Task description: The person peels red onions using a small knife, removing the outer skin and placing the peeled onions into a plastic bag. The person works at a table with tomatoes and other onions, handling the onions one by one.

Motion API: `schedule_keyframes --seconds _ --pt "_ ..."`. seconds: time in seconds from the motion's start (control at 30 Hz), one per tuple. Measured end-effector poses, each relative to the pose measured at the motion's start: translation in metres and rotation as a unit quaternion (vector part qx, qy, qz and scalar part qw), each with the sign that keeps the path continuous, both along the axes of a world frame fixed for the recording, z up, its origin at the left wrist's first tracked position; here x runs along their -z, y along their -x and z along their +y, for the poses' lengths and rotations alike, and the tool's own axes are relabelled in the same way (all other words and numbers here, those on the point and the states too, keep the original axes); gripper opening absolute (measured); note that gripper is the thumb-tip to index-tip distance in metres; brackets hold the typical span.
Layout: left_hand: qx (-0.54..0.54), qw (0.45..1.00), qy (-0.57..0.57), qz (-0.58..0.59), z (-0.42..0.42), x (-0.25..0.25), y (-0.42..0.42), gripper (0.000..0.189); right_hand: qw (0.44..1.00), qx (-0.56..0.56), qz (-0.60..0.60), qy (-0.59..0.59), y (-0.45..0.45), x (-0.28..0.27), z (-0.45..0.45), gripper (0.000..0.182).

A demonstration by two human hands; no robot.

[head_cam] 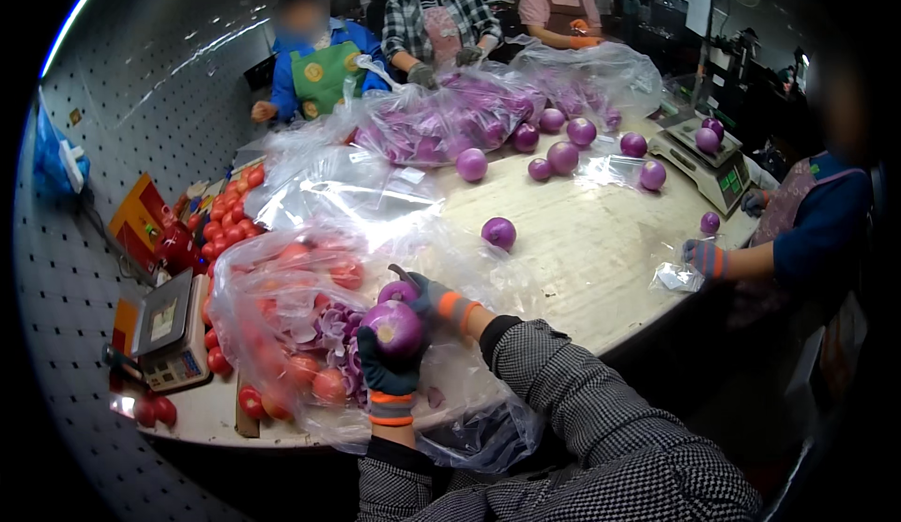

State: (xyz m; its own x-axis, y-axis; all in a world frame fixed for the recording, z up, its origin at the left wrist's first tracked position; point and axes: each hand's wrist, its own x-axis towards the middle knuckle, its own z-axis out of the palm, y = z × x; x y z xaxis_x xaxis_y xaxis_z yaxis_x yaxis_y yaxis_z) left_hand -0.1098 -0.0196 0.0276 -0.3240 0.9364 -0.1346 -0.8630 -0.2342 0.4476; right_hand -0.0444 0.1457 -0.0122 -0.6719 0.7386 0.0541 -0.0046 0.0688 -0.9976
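Observation:
My left hand (pixel 388 374), in a dark glove with an orange and grey cuff, holds a large red onion (pixel 394 328) over the table's near edge. My right hand (pixel 435 298), gloved alike, is just beyond it. A smaller red onion (pixel 398 292) lies against the right hand's fingers, and a short brownish blade or tool (pixel 400 275) sticks out above them. Whether the right hand grips both is partly hidden. Purple onion peelings (pixel 345 335) lie left of the onions, by a clear plastic bag (pixel 236 289) with tomatoes. One red onion (pixel 499 233) rests alone on the table beyond my hands.
Clear bags of red onions (pixel 450 117) and several loose onions cover the far side. A scale (pixel 704 156) with onions stands right, another scale (pixel 172 332) left beside tomatoes (pixel 227 223). Co-workers stand across the table; one at right has a gloved hand (pixel 706 259) near a small plastic bag (pixel 677 277).

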Motion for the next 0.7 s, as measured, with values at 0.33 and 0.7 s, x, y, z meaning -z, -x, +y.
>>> schedule_keyframes --seconds 0.33,0.7 --pt "0.055 0.985 -0.09 0.139 -0.016 -0.005 -0.019 0.089 0.937 -0.139 0.168 0.273 -0.033 0.019 0.011 0.061" --pt "0.024 0.984 -0.16 -0.078 -0.01 -0.028 -0.006 0.085 0.734 -0.159 0.525 0.4 -0.134 -0.053 0.015 0.036"
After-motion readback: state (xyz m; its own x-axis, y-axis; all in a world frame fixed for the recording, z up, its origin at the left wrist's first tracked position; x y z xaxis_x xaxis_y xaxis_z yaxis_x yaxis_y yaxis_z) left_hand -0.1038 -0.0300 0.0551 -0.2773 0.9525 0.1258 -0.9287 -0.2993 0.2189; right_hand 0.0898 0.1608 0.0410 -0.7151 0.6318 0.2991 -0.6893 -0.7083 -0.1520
